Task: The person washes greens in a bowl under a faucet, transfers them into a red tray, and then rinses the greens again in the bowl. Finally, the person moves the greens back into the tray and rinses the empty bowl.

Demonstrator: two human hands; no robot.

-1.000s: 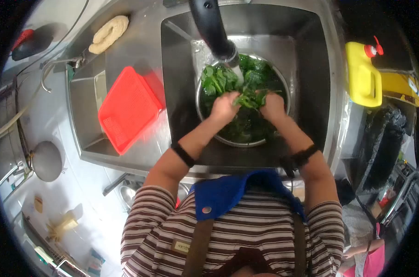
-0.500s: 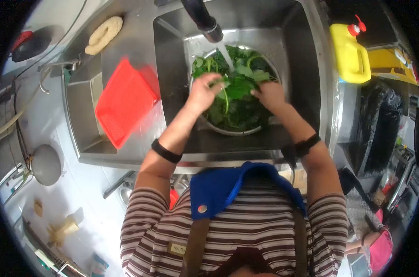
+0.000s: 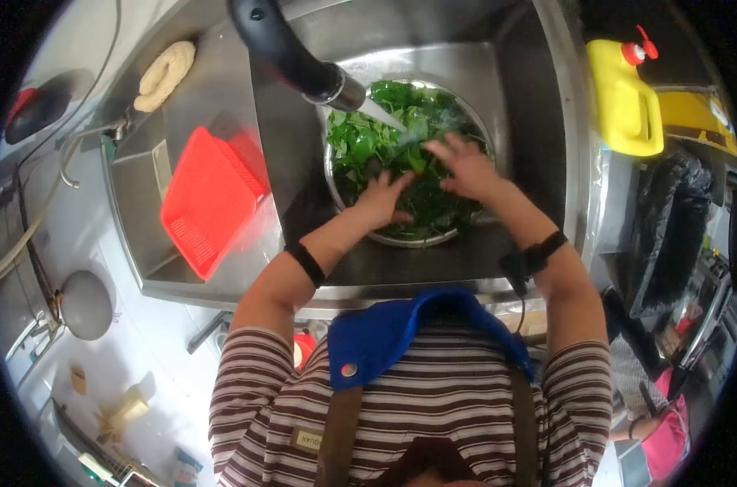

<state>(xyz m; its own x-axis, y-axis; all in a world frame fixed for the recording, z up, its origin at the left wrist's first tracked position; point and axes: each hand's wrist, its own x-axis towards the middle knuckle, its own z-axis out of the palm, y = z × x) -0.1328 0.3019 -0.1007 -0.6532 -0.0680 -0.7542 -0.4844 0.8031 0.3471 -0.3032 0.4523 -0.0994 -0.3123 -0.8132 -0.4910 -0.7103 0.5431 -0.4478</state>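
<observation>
Green leafy vegetables (image 3: 356,138) fill a round metal basin (image 3: 421,242) in the sink. My left hand (image 3: 383,199) rests on the leaves at the basin's near left, its fingers spread. On the right side of the basin, my right hand (image 3: 466,169) touches the leaves with its fingers apart, slightly blurred. Neither hand grips anything that I can make out. From a black tap (image 3: 344,88) above, a stream of water (image 3: 384,116) runs onto the leaves between and beyond the hands.
A red plastic basket (image 3: 206,203) lies on the steel counter (image 3: 218,97) at the left, near a smaller sink and a beige ring-shaped item (image 3: 165,75). At the right stands a yellow jug (image 3: 624,97) beside a black plastic-covered object (image 3: 673,219).
Both hands have opened out; the left has moved down onto the leaves, and the leaves lifted between them are down in the basin. The tap appears lower and larger in view.
</observation>
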